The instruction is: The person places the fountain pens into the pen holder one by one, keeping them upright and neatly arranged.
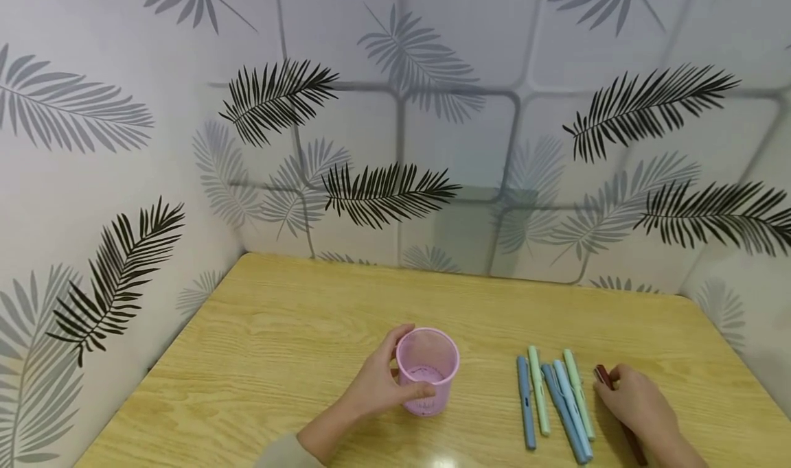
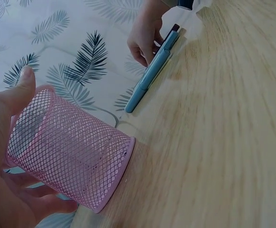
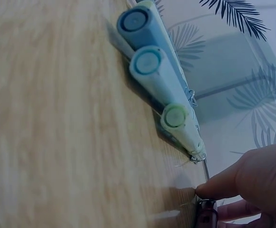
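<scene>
In the head view, a pink mesh cup (image 1: 440, 401) is gripped by the left hand (image 1: 378, 387), thumb in front, and is stood upright on the counter (image 1: 296, 337). Just left of the right hand (image 1: 644, 405), five pens (image 1: 564, 413) are laid out, partly blocking the space between the hands. In the left wrist view, the cup's base is seen meeting the counter beyond the palm. In the right wrist view, a dark red pen (image 3: 206, 214) is pinched; it is apparently being picked up, and an upward lift seems called for.
</scene>
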The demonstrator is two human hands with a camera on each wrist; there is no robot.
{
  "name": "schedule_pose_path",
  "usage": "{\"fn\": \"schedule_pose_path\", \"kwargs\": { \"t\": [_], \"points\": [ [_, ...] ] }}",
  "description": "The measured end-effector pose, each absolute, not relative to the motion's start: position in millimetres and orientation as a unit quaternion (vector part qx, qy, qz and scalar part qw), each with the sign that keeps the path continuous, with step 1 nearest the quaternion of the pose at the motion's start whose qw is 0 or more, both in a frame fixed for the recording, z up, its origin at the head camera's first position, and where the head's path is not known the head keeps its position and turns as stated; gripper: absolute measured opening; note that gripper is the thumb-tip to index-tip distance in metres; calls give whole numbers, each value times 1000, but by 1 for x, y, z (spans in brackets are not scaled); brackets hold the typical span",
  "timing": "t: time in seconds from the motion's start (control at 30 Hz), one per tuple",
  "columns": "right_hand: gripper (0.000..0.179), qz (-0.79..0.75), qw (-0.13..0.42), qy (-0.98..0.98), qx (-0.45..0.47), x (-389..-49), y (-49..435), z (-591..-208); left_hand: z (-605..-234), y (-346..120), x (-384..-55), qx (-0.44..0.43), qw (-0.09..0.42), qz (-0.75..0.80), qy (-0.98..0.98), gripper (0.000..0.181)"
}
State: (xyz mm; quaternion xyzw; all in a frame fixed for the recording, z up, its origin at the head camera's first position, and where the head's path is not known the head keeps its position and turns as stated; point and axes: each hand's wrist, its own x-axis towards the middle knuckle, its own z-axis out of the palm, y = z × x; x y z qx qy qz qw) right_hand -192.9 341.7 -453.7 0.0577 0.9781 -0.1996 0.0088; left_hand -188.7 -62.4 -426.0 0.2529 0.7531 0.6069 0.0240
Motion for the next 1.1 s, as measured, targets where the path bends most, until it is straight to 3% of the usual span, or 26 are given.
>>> {"fn": "schedule_pose_path", "kwargs": {
  "t": [0.17, 0.8, 1.1],
  "points": [
    [31, -200, 7, 977, 71, -194, 341, -453, -450, -63, -201, 251, 28, 606, 754, 89],
    [44, -255, -13, 966, 49, -186, 327, -422, -445, -63, -197, 235, 36, 583, 777, 85],
    [49, -297, -66, 951, 46, -174, 303, -404, -444, -61, -196, 227, 42, 586, 777, 86]
  ]
}}
